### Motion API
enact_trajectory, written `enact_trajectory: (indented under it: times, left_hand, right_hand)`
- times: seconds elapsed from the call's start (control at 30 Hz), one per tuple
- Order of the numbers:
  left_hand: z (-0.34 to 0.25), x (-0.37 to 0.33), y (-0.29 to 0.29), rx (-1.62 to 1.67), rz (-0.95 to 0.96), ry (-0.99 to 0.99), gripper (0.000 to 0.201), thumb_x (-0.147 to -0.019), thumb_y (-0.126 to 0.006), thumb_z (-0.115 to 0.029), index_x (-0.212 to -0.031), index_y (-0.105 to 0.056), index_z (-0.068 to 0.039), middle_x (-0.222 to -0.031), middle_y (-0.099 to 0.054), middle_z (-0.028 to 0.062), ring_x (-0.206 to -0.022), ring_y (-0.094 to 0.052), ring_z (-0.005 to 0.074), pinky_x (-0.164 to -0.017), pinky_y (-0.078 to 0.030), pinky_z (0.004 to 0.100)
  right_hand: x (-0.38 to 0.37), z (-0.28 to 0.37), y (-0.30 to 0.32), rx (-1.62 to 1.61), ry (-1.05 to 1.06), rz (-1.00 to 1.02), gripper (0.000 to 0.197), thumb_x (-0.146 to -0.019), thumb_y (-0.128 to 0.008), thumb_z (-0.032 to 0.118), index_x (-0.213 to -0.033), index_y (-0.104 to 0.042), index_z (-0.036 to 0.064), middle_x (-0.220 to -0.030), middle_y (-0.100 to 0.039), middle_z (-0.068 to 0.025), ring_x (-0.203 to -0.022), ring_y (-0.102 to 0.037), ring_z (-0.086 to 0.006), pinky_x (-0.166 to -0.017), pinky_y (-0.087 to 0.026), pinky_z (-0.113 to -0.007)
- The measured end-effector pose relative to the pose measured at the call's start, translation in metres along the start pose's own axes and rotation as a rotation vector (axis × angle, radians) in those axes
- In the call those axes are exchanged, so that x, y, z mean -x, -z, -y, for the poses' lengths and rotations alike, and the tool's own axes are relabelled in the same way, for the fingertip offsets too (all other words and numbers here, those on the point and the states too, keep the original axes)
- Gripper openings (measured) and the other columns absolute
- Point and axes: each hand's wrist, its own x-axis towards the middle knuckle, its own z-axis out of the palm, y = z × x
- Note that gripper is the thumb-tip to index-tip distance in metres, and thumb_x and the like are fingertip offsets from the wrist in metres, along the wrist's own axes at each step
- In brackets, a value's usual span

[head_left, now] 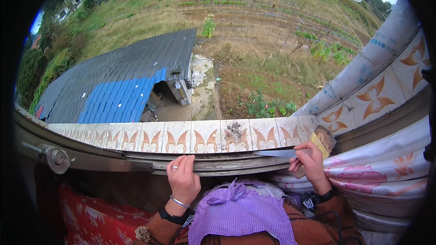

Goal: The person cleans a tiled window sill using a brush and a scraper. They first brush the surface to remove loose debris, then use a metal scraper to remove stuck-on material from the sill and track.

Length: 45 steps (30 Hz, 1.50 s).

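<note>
My right hand [311,159] grips a knife [274,153] whose thin, pale blade points left, its tip at the far side of the metal window track [222,163]. My left hand [183,177], a ring on one finger, is closed over the near edge of that track, left of the blade. Beyond the track runs a tiled outer sill [177,137] with orange leaf shapes. Crumbled dark dirt [234,130] lies on one tile in front of me. Just right of my right hand, a wide bristle brush [323,140] leans at the sill's corner.
A sliding window frame [100,159] with a round metal fitting [56,159] is at the left. A white flowered curtain [381,172] bunches at the right, near a thick grey pipe [359,63]. Red patterned cloth [97,215] lies lower left. Below outside is a roofed shed [122,68].
</note>
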Motion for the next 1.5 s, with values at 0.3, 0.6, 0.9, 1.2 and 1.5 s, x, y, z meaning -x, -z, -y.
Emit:
enact_trajectory:
  times: [0.3,0.6,0.9,1.2,1.5]
  left_hand:
    - [-0.025,-0.012,-0.030,0.202,0.013,-0.094,0.055,-0.062,-0.057,0.002,-0.116,-0.063,0.003,-0.100,-0.067,0.0154,-0.100,-0.065,0.0324,-0.091,-0.044,0.0442]
    - [-0.037,-0.038,-0.010,0.123,0.056,-0.251,0.053,-0.069,-0.057,0.002,-0.122,-0.061,0.005,-0.115,-0.067,0.0172,-0.105,-0.064,0.0318,-0.095,-0.045,0.0440]
    - [-0.021,-0.025,0.007,0.080,0.035,-0.163,0.044,-0.066,-0.058,0.003,-0.109,-0.067,0.003,-0.114,-0.069,0.0142,-0.100,-0.065,0.0295,-0.091,-0.046,0.0419]
    - [-0.016,-0.004,-0.015,0.010,-0.018,-0.067,0.044,-0.066,-0.058,0.001,-0.110,-0.065,0.004,-0.108,-0.067,0.0167,-0.105,-0.062,0.0328,-0.096,-0.045,0.0455]
    - [-0.029,-0.021,-0.020,0.117,-0.002,-0.132,0.050,-0.064,-0.056,0.002,-0.112,-0.063,0.005,-0.104,-0.066,0.0192,-0.100,-0.063,0.0364,-0.091,-0.047,0.0466]
  right_hand:
    - [-0.023,-0.016,-0.056,-0.128,-0.154,0.159,0.018,-0.100,-0.052,0.008,-0.116,-0.051,0.0003,-0.087,-0.069,-0.0173,-0.064,-0.070,-0.0210,-0.054,-0.056,-0.027]
    - [-0.027,-0.001,-0.073,-0.331,-0.189,0.106,0.018,-0.096,-0.052,0.005,-0.113,-0.051,-0.0022,-0.083,-0.069,-0.0204,-0.062,-0.070,-0.0252,-0.051,-0.056,-0.031]
    - [-0.011,0.010,-0.017,-0.115,-0.120,0.067,0.017,-0.097,-0.052,0.005,-0.112,-0.051,-0.0023,-0.082,-0.069,-0.0190,-0.059,-0.069,-0.0230,-0.052,-0.055,-0.028]
    - [-0.027,-0.015,-0.062,-0.141,-0.155,0.197,0.019,-0.099,-0.052,0.008,-0.116,-0.050,-0.0001,-0.086,-0.069,-0.0170,-0.063,-0.069,-0.0189,-0.054,-0.055,-0.026]
    - [-0.031,-0.017,-0.098,-0.282,-0.215,0.224,0.019,-0.098,-0.051,0.006,-0.115,-0.050,-0.0021,-0.085,-0.068,-0.0200,-0.063,-0.070,-0.0232,-0.052,-0.056,-0.029]
